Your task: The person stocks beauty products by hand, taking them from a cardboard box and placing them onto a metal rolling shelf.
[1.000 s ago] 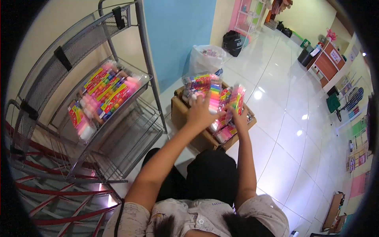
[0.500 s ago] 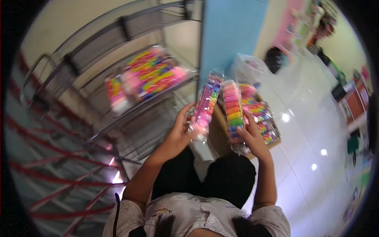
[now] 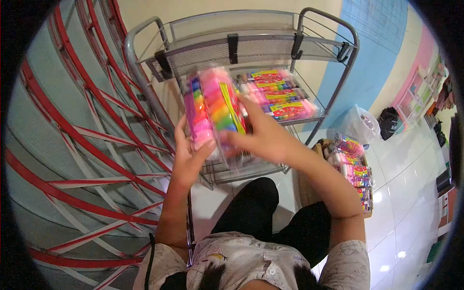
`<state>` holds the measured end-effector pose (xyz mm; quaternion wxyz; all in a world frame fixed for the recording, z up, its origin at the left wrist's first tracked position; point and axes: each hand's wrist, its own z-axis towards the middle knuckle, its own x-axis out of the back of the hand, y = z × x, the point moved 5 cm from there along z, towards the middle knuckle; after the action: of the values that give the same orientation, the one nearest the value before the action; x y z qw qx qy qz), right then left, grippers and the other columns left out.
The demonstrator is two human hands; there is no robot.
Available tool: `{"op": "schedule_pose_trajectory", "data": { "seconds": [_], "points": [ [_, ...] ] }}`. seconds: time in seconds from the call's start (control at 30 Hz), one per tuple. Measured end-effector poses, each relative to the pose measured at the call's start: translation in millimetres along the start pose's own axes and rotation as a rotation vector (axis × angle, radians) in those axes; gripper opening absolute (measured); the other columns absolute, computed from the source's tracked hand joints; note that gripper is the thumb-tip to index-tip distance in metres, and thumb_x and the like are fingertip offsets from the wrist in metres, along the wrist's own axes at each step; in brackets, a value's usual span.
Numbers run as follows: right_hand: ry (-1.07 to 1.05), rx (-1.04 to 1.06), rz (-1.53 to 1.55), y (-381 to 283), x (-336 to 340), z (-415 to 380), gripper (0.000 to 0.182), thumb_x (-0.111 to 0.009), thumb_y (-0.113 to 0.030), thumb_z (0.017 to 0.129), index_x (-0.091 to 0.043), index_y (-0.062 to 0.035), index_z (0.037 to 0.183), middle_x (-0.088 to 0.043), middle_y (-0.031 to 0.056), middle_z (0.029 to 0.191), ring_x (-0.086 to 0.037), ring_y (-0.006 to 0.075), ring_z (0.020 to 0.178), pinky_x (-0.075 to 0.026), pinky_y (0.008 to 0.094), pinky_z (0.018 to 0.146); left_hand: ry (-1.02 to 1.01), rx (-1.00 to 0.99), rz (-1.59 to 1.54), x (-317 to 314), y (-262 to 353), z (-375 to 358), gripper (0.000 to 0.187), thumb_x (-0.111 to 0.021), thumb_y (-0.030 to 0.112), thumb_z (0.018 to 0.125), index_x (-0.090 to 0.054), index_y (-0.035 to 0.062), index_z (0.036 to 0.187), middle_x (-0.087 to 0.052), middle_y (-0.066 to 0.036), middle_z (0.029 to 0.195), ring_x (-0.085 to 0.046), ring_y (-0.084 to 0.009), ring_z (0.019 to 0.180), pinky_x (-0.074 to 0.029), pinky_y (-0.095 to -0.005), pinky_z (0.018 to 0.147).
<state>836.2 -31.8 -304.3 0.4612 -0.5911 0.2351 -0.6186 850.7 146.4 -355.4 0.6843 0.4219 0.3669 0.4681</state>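
My left hand (image 3: pixel 186 150) is closed round a clear packet with a purple strip and rainbow-coloured pieces (image 3: pixel 196 108). Right beside it, my right hand (image 3: pixel 251 135) grips a second packet of pink, orange, yellow, green and blue pieces (image 3: pixel 220 104), slightly blurred. Both packets are held upright side by side in front of the rack. Behind them, similar packets (image 3: pixel 285 99) lie in a row on the shelf of the grey metal rack (image 3: pixel 265 41).
An open cardboard box of colourful packets (image 3: pixel 350 164) stands on the tiled floor at the right. Behind it are a white plastic bag (image 3: pixel 360 125) and a black bag (image 3: pixel 388 123). Red-edged curved frames (image 3: pixel 87 179) fill the left side.
The view has turned toward the rack. Both hands have moved from beside the box to in front of the shelf, and the two packets have come closer together.
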Motion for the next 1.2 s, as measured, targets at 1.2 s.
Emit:
{"op": "schedule_pose_trajectory", "data": {
  "seconds": [1.2],
  "points": [
    [0.005, 0.271, -0.652, 45.3, -21.0, 71.8, 0.047, -0.064, -0.043, 0.083, -0.067, 0.0022, 0.095, -0.066, 0.0223, 0.089, -0.067, 0.0381, 0.082, -0.052, 0.0491, 0.077, 0.189, 0.058, 1.355, 4.0, 24.2, 60.0, 0.037, -0.043, 0.021, 0.088, -0.057, 0.0002, 0.115, -0.062, -0.032, 0.091, -0.06, -0.0482, 0.089, -0.045, -0.0557, 0.079]
  ]
}}
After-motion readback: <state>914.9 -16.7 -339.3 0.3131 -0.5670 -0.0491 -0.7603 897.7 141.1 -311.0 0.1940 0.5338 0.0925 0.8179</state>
